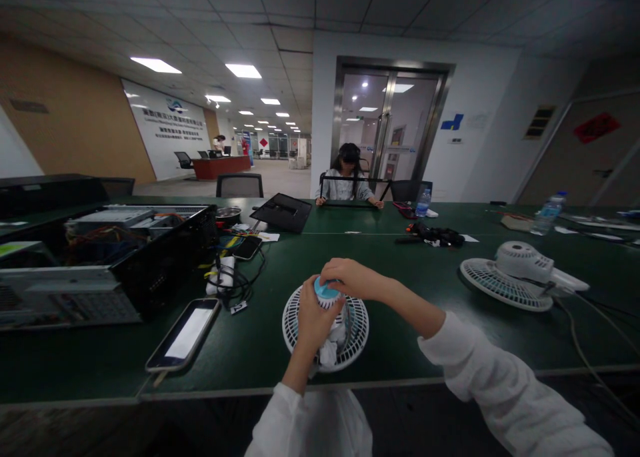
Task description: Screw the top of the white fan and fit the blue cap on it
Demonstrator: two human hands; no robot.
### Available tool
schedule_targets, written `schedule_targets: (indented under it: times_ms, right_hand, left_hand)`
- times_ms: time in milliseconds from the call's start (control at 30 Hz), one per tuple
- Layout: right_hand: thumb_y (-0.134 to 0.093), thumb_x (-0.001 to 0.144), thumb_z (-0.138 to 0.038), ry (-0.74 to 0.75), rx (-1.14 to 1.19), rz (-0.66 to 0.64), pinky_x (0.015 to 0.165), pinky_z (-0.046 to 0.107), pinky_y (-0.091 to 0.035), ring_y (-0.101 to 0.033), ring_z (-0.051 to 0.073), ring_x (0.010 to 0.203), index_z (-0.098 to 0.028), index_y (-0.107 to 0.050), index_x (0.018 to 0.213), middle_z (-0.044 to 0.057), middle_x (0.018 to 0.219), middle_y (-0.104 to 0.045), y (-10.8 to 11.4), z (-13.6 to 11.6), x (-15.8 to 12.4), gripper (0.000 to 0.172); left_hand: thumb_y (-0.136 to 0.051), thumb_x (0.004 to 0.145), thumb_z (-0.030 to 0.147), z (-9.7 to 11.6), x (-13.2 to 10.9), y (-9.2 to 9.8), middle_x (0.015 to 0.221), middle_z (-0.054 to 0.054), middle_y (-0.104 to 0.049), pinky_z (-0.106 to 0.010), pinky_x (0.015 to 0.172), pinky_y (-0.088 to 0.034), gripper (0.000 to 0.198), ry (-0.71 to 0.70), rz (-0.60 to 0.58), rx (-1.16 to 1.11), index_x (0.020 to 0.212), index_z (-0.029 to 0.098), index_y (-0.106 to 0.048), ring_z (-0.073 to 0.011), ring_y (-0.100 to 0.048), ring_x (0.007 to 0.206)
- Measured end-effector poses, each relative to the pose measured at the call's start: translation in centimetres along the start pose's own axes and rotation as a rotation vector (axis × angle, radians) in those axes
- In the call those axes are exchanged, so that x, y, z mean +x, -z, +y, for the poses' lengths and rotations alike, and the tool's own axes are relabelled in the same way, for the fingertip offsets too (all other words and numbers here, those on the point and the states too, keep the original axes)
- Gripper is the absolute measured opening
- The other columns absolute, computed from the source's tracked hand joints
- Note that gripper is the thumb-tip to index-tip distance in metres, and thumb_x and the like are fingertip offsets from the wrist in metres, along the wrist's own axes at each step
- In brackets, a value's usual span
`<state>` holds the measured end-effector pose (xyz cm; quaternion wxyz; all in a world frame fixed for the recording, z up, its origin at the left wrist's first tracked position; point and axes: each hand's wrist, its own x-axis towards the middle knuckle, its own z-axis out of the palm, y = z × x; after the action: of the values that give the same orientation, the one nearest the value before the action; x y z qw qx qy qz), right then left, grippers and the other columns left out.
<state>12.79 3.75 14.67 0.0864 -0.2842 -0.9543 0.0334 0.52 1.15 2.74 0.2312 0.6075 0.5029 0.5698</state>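
A small white fan (356, 330) lies face down on the green table (410, 350) right in front of me. Its round grille points at the table and its blue and white motor housing (326, 292) sticks up. My left hand (316, 320) is wrapped round the housing and the fan's white stand from the near side. My right hand (350, 277) is closed over the top of the blue housing, fingers curled on it. Both of my sleeves are white.
A phone (184, 334) with a lit screen lies at the left, beside an open computer case (115, 257) with cables. A second white fan (517, 274) lies at the right. Across the table a person (347, 177) sits holding a black frame. Two water bottles (549, 214) stand further back.
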Motion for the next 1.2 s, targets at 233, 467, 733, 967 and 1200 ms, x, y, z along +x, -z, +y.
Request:
schedule_targets:
  times_ms: [233, 467, 733, 967, 1200]
  right_hand:
    - [-0.057, 0.08, -0.005, 0.006, -0.065, -0.034, 0.087, 0.032, -0.044, -0.058, 0.02, 0.096, -0.013, -0.068, 0.095, 0.009, 0.098, -0.068, 0.1, -0.3, 0.3, 0.02]
    - [-0.058, 0.081, -0.006, 0.033, -0.083, -0.061, 0.087, 0.031, -0.044, -0.058, 0.019, 0.096, -0.013, -0.067, 0.096, 0.008, 0.099, -0.067, 0.3, -0.3, 0.3, 0.019]
    - [-0.061, 0.083, -0.016, -0.007, -0.134, -0.105, 0.083, 0.031, -0.043, -0.058, 0.02, 0.094, -0.013, -0.068, 0.095, 0.01, 0.099, -0.065, 0.6, -0.4, 0.6, 0.015]
    - [-0.055, 0.087, -0.02, -0.145, -0.213, -0.129, 0.075, 0.029, -0.043, -0.059, 0.021, 0.092, -0.013, -0.065, 0.099, 0.01, 0.097, -0.064, 0.5, -1.3, 0.8, 0.017]
    - [-0.051, 0.089, -0.026, -0.241, -0.314, -0.142, 0.067, 0.027, -0.044, -0.063, 0.022, 0.088, -0.014, -0.063, 0.097, 0.009, 0.096, -0.066, 0.3, -1.8, 0.9, 0.019]
  left_hand:
    - [-0.067, 0.069, 0.03, 0.2, 0.0, 0.1, 0.109, -0.007, -0.054, -0.04, 0.091, -0.042, 0.051, 0.011, -0.011, 0.006, 0.113, 0.019, -0.045, -0.0238, -0.052, 0.104]
    - [-0.068, 0.069, 0.03, 0.3, -0.1, 0.1, 0.108, -0.006, -0.054, -0.04, 0.091, -0.042, 0.049, 0.007, -0.005, 0.009, 0.112, 0.02, -0.046, -0.0232, -0.053, 0.104]
    - [-0.068, 0.067, 0.028, 0.3, 0.0, -0.1, 0.109, -0.007, -0.054, -0.041, 0.093, -0.041, 0.051, 0.026, -0.006, -0.012, 0.112, 0.018, -0.046, -0.0235, -0.052, 0.106]
    - [-0.067, 0.068, 0.028, 0.2, 0.0, -0.1, 0.112, -0.009, -0.053, -0.043, 0.095, -0.039, 0.054, 0.021, -0.008, 0.001, 0.115, 0.017, -0.044, -0.0248, -0.051, 0.108]
    - [-0.068, 0.068, 0.026, 0.1, -0.1, 0.0, 0.111, -0.007, -0.053, -0.042, 0.094, -0.04, 0.052, 0.006, -0.001, -0.014, 0.114, 0.019, -0.045, -0.0245, -0.052, 0.108]
